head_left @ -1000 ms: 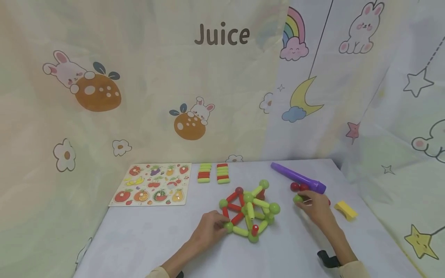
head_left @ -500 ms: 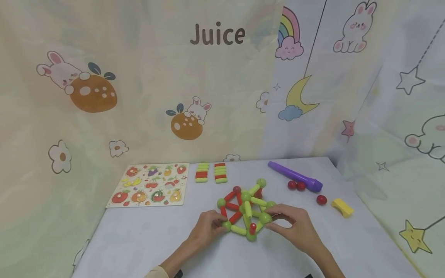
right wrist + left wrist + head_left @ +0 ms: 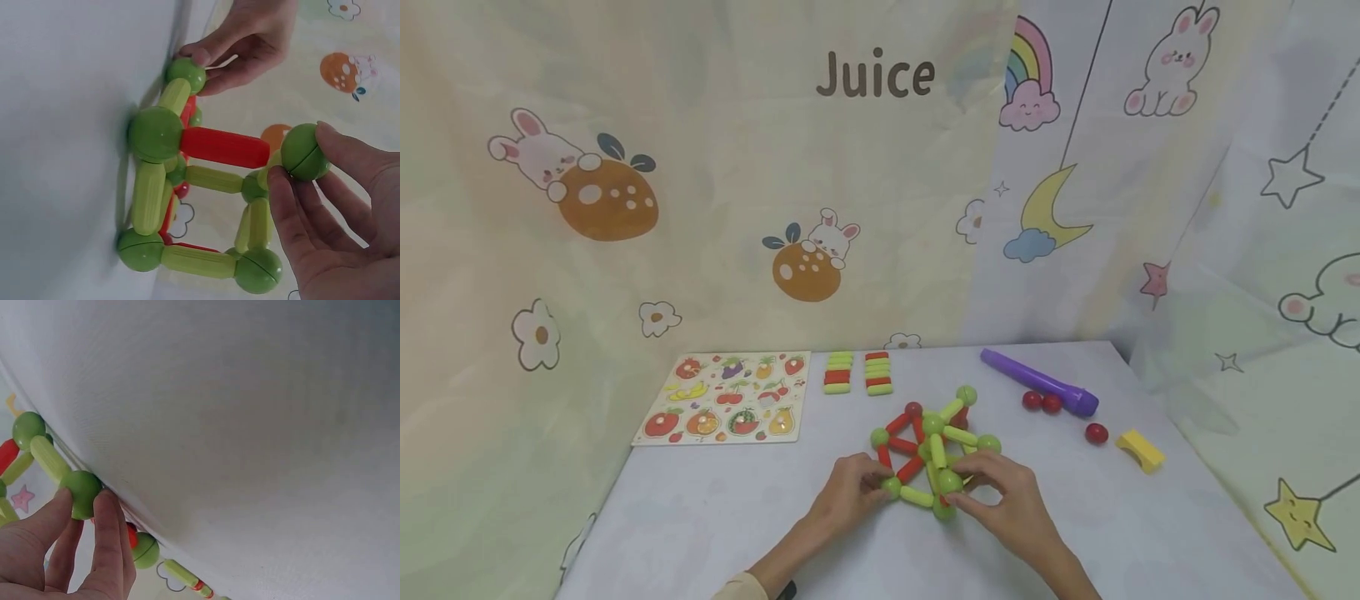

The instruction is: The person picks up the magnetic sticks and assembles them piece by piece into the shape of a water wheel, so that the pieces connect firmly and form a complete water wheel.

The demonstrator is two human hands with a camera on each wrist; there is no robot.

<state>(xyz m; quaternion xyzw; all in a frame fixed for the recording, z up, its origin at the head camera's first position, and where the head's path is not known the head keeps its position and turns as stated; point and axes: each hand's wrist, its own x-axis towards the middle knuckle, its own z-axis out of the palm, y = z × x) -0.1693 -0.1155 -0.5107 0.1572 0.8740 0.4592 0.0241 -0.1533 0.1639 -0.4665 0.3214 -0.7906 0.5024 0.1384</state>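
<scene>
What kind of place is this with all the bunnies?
It looks like a play corner, though I can't be sure: there's a bunny-print cloth, a fruit-picture board and a ball-and-stick toy.

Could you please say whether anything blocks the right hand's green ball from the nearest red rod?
Nothing visible stands between the green ball in the right hand and the free end of the red rod.

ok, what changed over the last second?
The right hand carried a loose green ball left, from beside the dark red balls to the upright red rod's free end; contact there is unclear. Nothing was let go. Unchanged: left hand pinching the green corner ball; purple toy microphone and yellow arch block in place.
</scene>
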